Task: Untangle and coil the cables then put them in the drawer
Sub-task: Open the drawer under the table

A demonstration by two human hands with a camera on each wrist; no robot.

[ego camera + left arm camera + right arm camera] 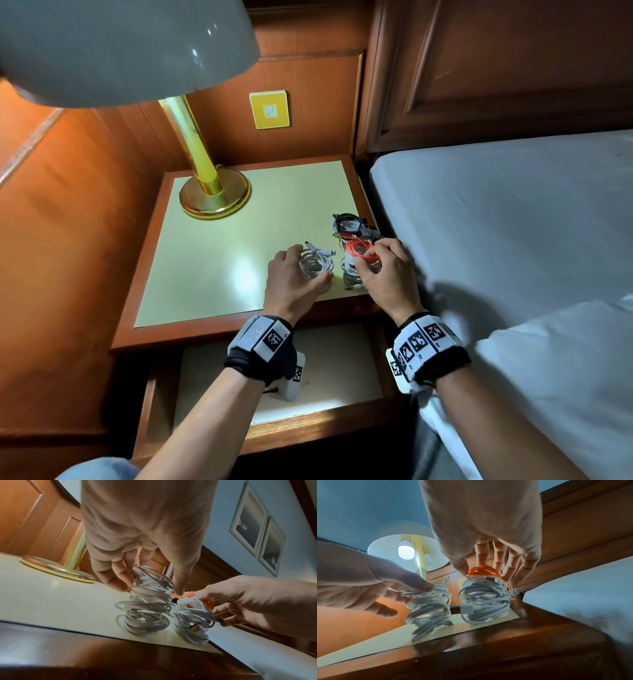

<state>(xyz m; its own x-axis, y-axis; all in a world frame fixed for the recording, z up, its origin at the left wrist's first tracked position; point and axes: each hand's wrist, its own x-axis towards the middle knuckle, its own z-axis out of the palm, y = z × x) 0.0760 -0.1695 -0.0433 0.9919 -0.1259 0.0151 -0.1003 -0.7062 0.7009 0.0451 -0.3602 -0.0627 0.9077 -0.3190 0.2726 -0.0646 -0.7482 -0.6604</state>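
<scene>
My left hand (291,277) curls around the white coils (315,263) while my right hand (383,270) pinches the red coil (359,248) beside them.

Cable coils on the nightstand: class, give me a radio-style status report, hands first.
Left hand grips white coil stack. Right hand pinches orange coil atop second white stack. Drawer open below, nothing blocking. Dark cable bundle waits behind.

Warm light from lit bulbs under the white dome lampshade (388,545) on its brass stem; orange cast on the wood panelling. Soft glare patch on the glossy cream nightstand top (236,270). Hand shadow across the white bed sheet (496,240). Wrist views dimmer, bluish, cable coils motion-blurred; straight edges bow near frame borders
</scene>
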